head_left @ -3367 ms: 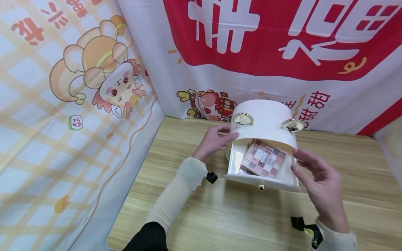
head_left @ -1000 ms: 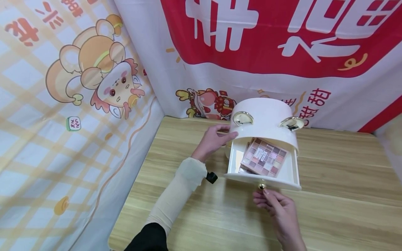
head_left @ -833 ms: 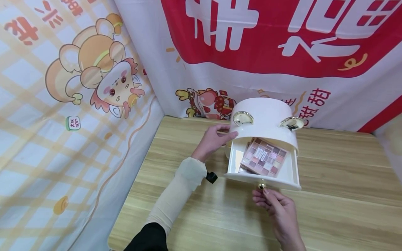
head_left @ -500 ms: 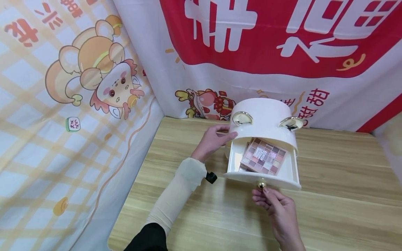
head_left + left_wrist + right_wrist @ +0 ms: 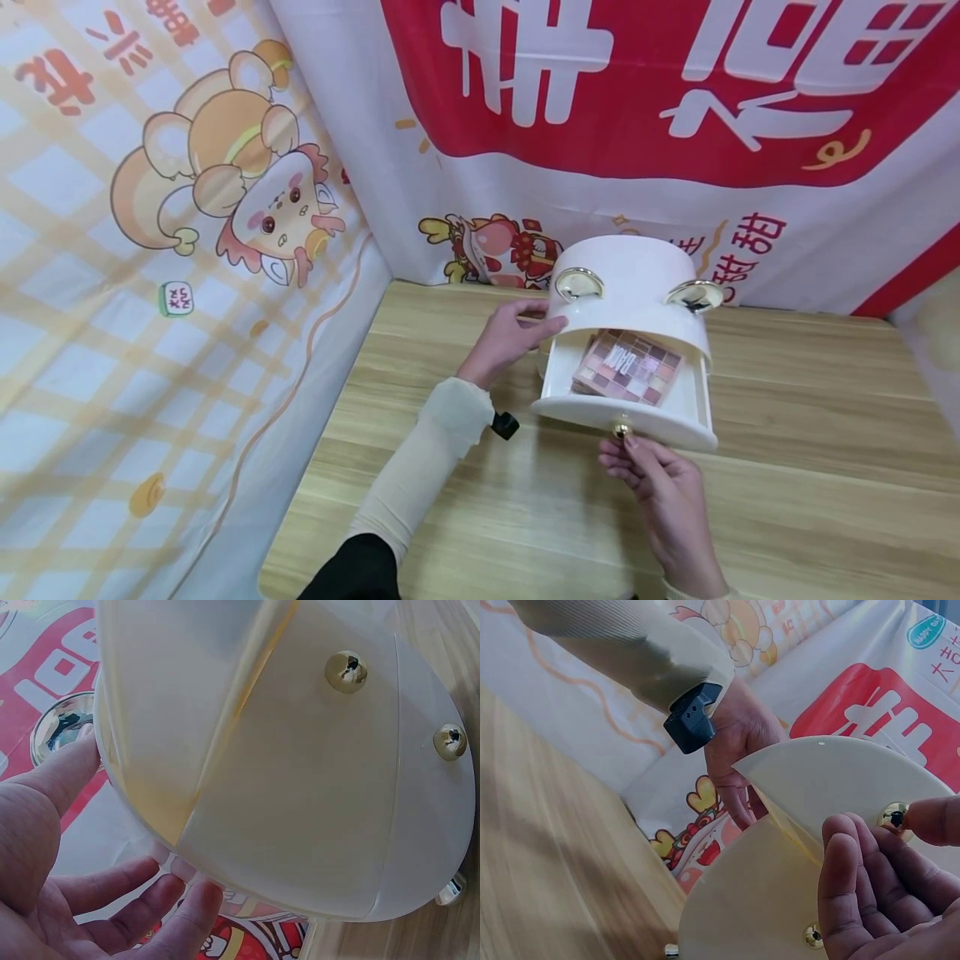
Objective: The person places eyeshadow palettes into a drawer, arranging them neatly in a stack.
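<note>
A white rounded storage box point(image 5: 624, 260) with gold ring-like fittings point(image 5: 579, 283) stands on the table, its upper drawer point(image 5: 573, 408) pulled out. Inside the drawer lies an eyeshadow palette point(image 5: 626, 367) with a checkered lid, tilted, with something flat partly hidden beneath it. My left hand point(image 5: 504, 340) holds the box's left side; the left wrist view shows the thumb near the upper edge and curved fingers point(image 5: 187, 915) at the shell. With thumb and forefinger my right hand point(image 5: 663, 496) pinches the gold drawer knob point(image 5: 622, 430); its other fingers curl below, seen in the right wrist view.
More gold knobs point(image 5: 450, 742) sit on the lower front of the box. Printed cloth point(image 5: 495, 100) hangs right behind it, and another patterned cloth point(image 5: 187, 350) covers the left side. The wooden tabletop point(image 5: 825, 433) spreads around the box.
My right hand has gone from the drawer's right side to the knob. In the last half second the drawer has slid slightly inward, its front tipping up. My left hand stays put.
</note>
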`<move>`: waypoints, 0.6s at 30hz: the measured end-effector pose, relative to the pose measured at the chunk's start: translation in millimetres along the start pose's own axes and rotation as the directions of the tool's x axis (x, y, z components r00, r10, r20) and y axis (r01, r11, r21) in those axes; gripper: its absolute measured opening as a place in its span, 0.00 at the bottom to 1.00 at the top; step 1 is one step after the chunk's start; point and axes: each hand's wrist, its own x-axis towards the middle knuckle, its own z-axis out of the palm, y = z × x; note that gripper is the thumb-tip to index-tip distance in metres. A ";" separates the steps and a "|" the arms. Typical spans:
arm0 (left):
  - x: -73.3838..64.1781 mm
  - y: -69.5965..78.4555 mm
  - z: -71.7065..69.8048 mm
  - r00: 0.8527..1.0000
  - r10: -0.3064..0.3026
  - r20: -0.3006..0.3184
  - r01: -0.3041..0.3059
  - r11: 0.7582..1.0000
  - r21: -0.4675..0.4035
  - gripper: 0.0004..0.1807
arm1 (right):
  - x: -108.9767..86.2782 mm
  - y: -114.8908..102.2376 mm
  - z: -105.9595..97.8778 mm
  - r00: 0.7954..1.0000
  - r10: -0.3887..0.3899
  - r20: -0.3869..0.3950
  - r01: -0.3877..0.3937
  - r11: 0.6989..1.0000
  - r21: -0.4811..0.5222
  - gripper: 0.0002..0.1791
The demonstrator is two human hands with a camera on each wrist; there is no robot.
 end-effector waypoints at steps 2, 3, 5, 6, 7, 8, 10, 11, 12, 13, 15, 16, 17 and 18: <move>0.1 0.5 0.2 1.000 -0.003 0.000 0.003 1.000 0.005 0.39 | 4.5 -0.7 1.6 1.000 0.001 -0.010 -0.001 1.000 0.000 0.11; 0.0 0.8 0.3 1.000 -0.005 0.000 0.005 1.000 0.008 0.39 | 7.1 -1.0 2.5 1.000 0.003 -0.019 -0.003 1.000 0.003 0.11; 0.2 1.2 0.5 1.000 -0.007 -0.002 0.007 1.000 0.014 0.39 | 13.1 -1.7 3.9 0.999 0.013 -0.037 -0.012 1.000 0.009 0.11; 0.2 1.1 0.3 1.000 -0.009 -0.006 0.009 1.000 0.019 0.39 | 16.3 -2.0 4.6 0.999 0.019 -0.045 -0.018 1.000 0.012 0.10; 0.3 1.1 0.3 1.000 -0.010 -0.008 0.010 1.000 0.023 0.39 | 19.6 -2.3 5.1 0.998 0.024 -0.051 -0.023 1.000 0.017 0.10; 0.3 0.9 0.2 1.000 -0.009 -0.010 0.009 1.000 0.022 0.39 | 22.9 -2.6 5.5 0.998 0.031 -0.055 -0.030 0.999 0.024 0.10; 0.5 0.3 0.1 1.000 -0.006 -0.008 0.006 1.000 0.019 0.39 | 29.4 -3.3 6.1 0.997 0.044 -0.065 -0.042 0.998 0.036 0.10; 0.3 0.2 -0.1 1.000 -0.005 -0.008 0.005 1.000 0.022 0.39 | 32.6 -3.5 6.3 0.996 0.049 -0.073 -0.046 0.998 0.044 0.10; 0.3 -0.1 -0.2 1.000 -0.001 -0.007 0.002 1.000 0.025 0.39 | 35.7 -3.9 6.5 0.995 0.053 -0.079 -0.049 0.998 0.049 0.10; 0.2 -0.2 -0.2 1.000 0.002 -0.004 -0.002 1.000 0.026 0.38 | 38.8 -4.3 6.5 0.995 0.059 -0.086 -0.054 0.997 0.054 0.10; 0.0 -0.2 -0.5 1.000 0.005 -0.003 -0.005 0.999 0.036 0.39 | 45.0 -5.3 6.8 0.992 0.071 -0.100 -0.065 0.996 0.058 0.10; -0.2 -0.1 -0.6 1.000 0.005 -0.004 -0.005 0.999 0.041 0.39 | 48.1 -6.0 6.8 0.992 0.076 -0.103 -0.071 0.996 0.058 0.10; -0.4 0.1 -0.6 1.000 0.004 -0.004 -0.004 0.999 0.042 0.39 | 51.2 -6.5 7.1 0.991 0.080 -0.107 -0.074 0.995 0.061 0.11; -0.5 0.3 -0.6 1.000 0.002 -0.004 -0.002 0.999 0.042 0.39 | 54.2 -7.1 7.2 0.990 0.086 -0.110 -0.080 0.995 0.061 0.11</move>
